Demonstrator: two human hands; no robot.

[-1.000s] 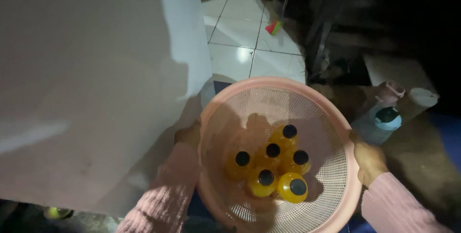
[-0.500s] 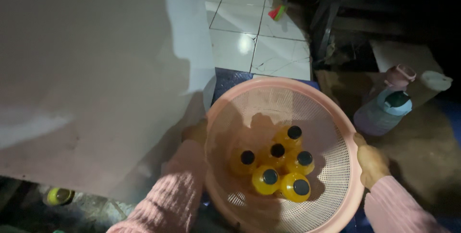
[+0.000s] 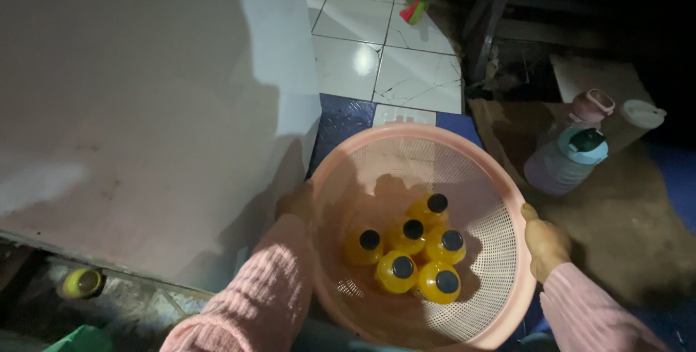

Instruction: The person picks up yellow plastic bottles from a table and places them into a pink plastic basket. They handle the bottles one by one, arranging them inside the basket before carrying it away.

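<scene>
I carry a round pink mesh basket (image 3: pixel 406 138) in front of me with both hands. My left hand (image 3: pixel 297 203) grips its left rim and my right hand (image 3: pixel 545 242) grips its right rim; both arms wear pink knitted sleeves. Inside the basket stand several small bottles of yellow liquid (image 3: pixel 409 254) with black caps, clustered near the front of the bottom.
A large white wall or panel (image 3: pixel 145 105) fills the left. White floor tiles (image 3: pixel 377 55) and a dark blue mat (image 3: pixel 348 120) lie ahead. A lilac jug with a teal lid (image 3: pixel 565 160), a pink jug (image 3: pixel 591 105) and a white-lidded container (image 3: pixel 641 114) stand right. A yellow cup (image 3: pixel 81 282) lies lower left.
The view has moved forward slightly; the tiles and the jugs on the right have slid lower in the picture. The basket stays held by both hands, bottles unchanged.
</scene>
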